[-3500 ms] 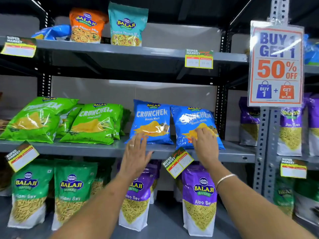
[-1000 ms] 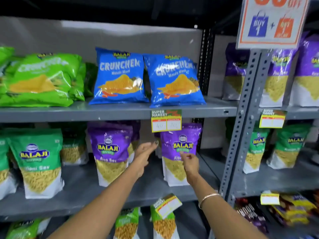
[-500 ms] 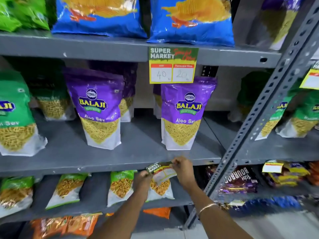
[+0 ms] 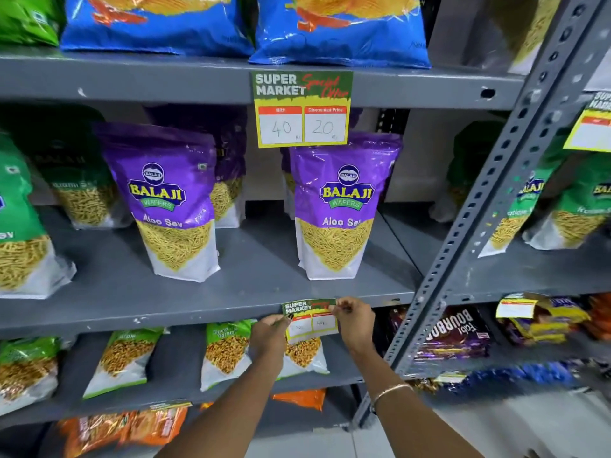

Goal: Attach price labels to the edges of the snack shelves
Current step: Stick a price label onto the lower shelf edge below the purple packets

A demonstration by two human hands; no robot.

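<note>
Where the front edge of the grey shelf (image 4: 198, 312) carrying the Aloo Sev pouches runs across the view, a price label (image 4: 310, 320) is held flat against it by both hands. The label's upper left corner is pinched by the fingers of the left hand (image 4: 269, 337), and its upper right corner is pinched by the thumb and forefinger of the right hand (image 4: 355, 323); the printed face lies between the two hands, its green header on the shelf edge and its white price boxes hanging below. A second label (image 4: 302, 109), marked 40 and 20, is seen fixed to the edge of the shelf above, directly over the right purple Aloo Sev pouch (image 4: 342, 206); a left purple Aloo Sev pouch (image 4: 168, 200) stands well apart from it. A thin bracelet (image 4: 391, 390) is worn on the right wrist. Compared with the view half a second earlier, the held label has been raised from below the shelf edge, where it was tilted and curled, and is now level and pressed on the edge.
</note>
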